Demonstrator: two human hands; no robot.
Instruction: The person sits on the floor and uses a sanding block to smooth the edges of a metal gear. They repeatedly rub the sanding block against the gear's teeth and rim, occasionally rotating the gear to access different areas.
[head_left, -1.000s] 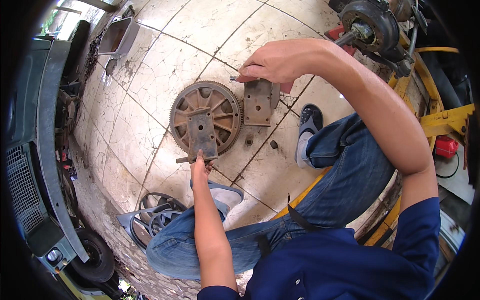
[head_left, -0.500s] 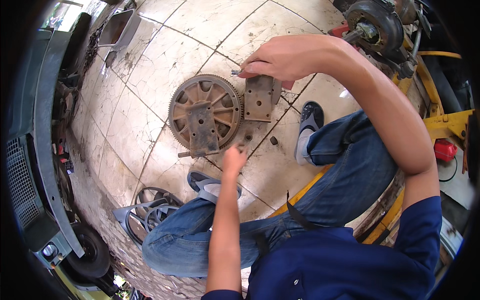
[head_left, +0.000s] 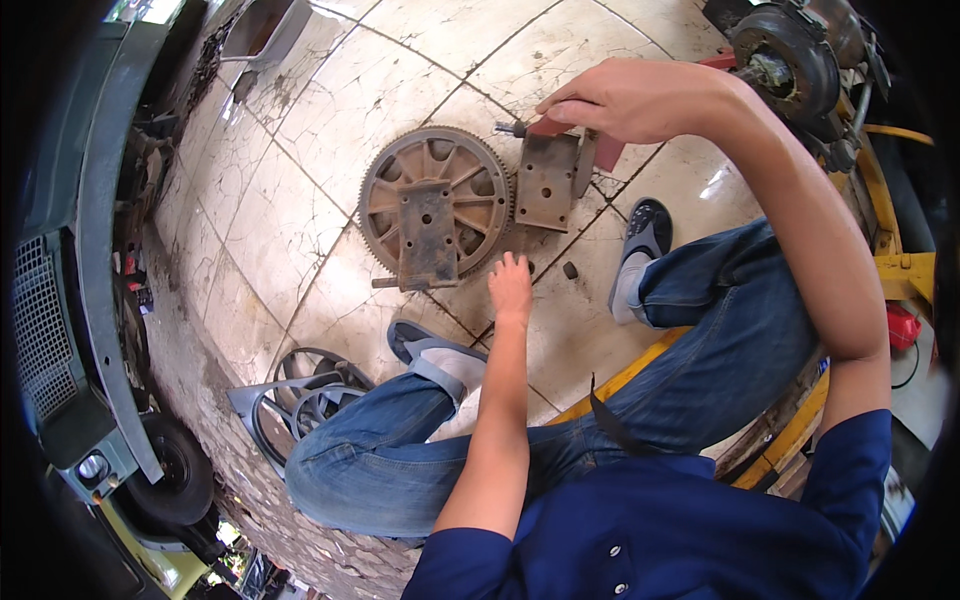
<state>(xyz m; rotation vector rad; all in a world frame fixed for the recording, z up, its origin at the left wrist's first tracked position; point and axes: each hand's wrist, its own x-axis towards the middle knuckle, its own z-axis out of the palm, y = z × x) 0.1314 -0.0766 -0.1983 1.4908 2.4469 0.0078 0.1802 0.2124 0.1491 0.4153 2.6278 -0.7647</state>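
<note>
Resting beside left hand (head_left: 511, 285) fingers, rusty gear wheel (head_left: 435, 212)

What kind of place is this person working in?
Most likely a vehicle or machinery repair workshop. A rusty toothed gear wheel lies on the stained tiled floor, a vehicle front with a grille stands at the left, and a brake drum sits nearby.

A single head-worn fisheye view looks steeply down from above at the tiled floor (head_left: 300, 190), close over the person's own knees and forearms, with the straight tile seams bending toward the rim.
</note>
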